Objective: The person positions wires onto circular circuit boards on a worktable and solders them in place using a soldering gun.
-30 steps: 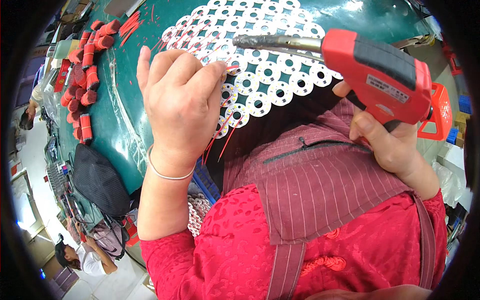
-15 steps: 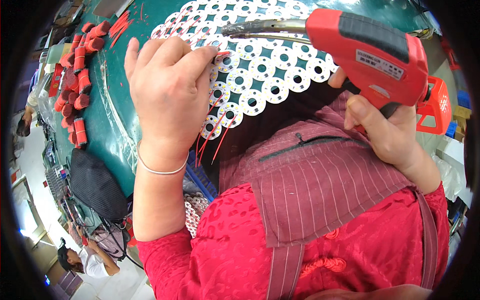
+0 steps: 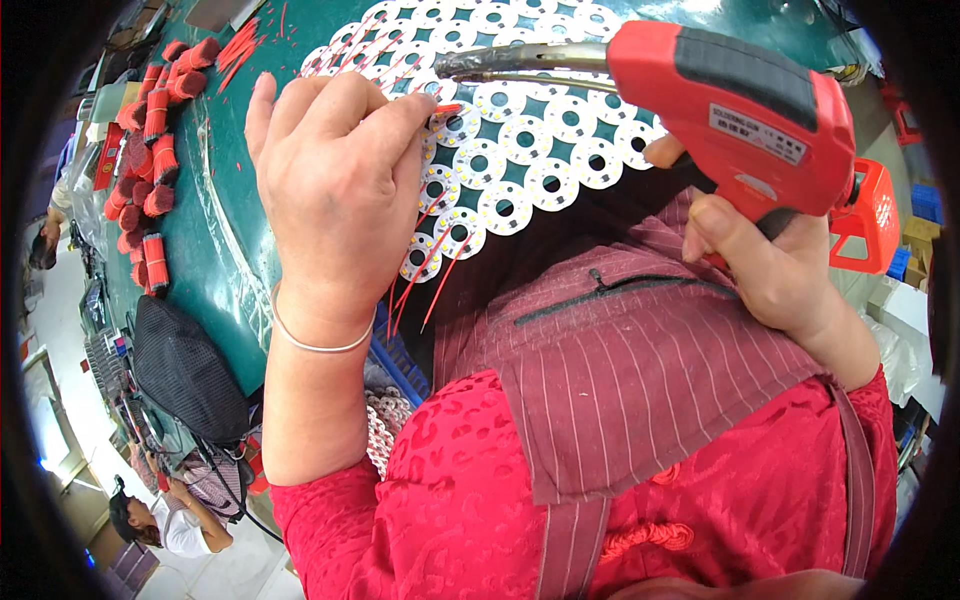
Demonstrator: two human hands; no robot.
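A sheet of joined round white LED boards lies on the green tabletop. My left hand is over its left part, thumb and forefinger pinched on red wires whose ends stick out past the fingertips above one board. My right hand grips the handle of a red and black soldering gun. The gun's long metal nozzle points left, and its dark tip is just above the boards, up and right of my left fingertips. Several boards at the near-left corner carry thin red wires that hang over the edge.
Many tied bundles of red wires are piled at the table's left, with loose red wires farther back. A black mesh-covered object sits by the left edge. Below it, another person works. A red plastic frame stands at the right.
The soldering gun's tip has shifted slightly left and down, toward my left fingertips. My left hand stays almost in place with the red wires.
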